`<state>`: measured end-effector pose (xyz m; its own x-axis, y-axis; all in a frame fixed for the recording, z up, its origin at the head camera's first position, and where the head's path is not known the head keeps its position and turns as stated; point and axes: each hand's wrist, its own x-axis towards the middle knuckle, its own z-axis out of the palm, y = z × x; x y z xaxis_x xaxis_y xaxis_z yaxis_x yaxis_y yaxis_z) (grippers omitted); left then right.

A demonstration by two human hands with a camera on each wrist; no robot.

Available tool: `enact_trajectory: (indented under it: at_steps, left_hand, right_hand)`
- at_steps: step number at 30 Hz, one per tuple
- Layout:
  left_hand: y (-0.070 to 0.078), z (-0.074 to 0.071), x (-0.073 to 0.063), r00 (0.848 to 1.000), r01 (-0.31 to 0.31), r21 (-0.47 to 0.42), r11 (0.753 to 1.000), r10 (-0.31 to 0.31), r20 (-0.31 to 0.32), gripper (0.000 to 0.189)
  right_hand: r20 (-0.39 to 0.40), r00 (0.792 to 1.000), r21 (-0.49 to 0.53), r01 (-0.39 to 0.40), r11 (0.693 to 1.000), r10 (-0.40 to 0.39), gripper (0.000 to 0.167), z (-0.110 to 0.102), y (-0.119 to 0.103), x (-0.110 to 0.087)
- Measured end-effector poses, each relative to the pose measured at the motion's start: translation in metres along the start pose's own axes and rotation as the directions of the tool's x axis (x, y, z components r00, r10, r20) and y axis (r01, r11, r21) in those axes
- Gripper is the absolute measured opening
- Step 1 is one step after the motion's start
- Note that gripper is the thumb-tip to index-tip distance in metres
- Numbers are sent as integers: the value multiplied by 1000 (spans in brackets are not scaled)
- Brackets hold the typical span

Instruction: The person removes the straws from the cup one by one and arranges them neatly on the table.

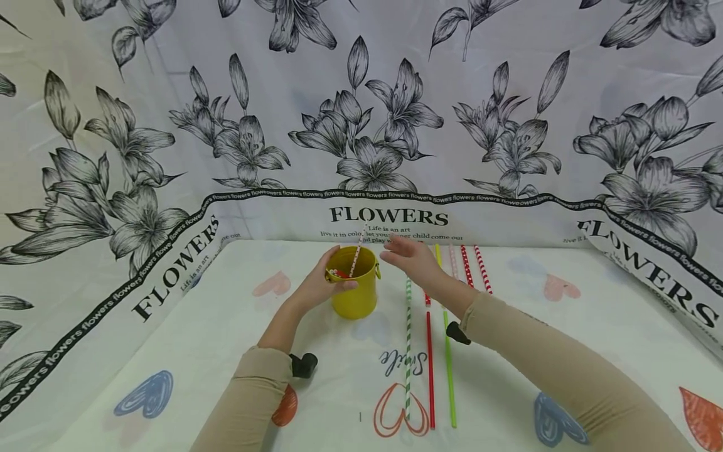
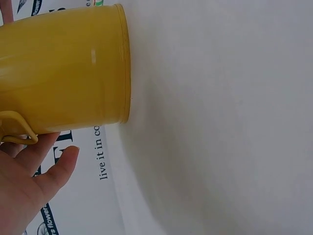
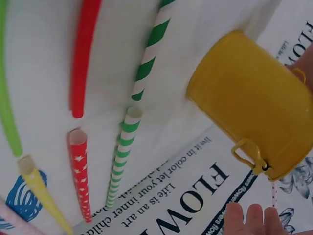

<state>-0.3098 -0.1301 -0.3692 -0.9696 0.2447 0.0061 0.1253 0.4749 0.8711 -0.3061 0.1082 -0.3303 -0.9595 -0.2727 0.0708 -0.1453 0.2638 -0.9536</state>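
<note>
My left hand (image 1: 321, 279) grips a yellow metal bucket (image 1: 354, 304) by its left side and rim, thumb across the near edge. A white straw with red dots (image 1: 356, 256) stands tilted in the bucket and sticks out above the rim; other red and white bits show low inside. To the right of the bucket, my right hand (image 1: 415, 260) hovers with fingers extended and nothing held. In the right wrist view its fingertips (image 3: 254, 223) are apart from the bucket. The left wrist view shows the bucket's side (image 2: 63, 68) and small loop handle (image 2: 19, 122).
Right of the bucket, paper and plastic straws lie in rows: a green-striped straw (image 1: 408, 339), a red straw (image 1: 430, 370), a lime-green straw (image 1: 449, 376), a red-striped straw (image 1: 482, 270) and several others. A flower-printed cloth (image 1: 254, 216) hangs behind the table.
</note>
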Motion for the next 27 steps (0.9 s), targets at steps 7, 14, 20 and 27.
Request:
enact_trajectory:
  at_steps: [7, 14, 20, 27]
  left_hand:
    - [-3, 3, 1, 1000, 6, -5, 1000, -6, -13, 103]
    - [-1, 4, -1, 1000, -21, 6, 1000, 21, -23, 101]
    - [0, 5, -1, 999, -16, 23, 1000, 17, -33, 100]
    - [-2, 4, -1, 999, -12, 31, 999, 13, -39, 100]
  right_hand:
    - [-87, 995, 83, -33, 996, 40, 66, 20, 3, 27]
    - [-104, 990, 152, -78, 985, 94, 68, 34, -1, 48]
    - [-146, 983, 196, -82, 977, 112, 65, 44, -2, 58]
    - [-190, 973, 197, -95, 976, 133, 56, 51, -3, 66]
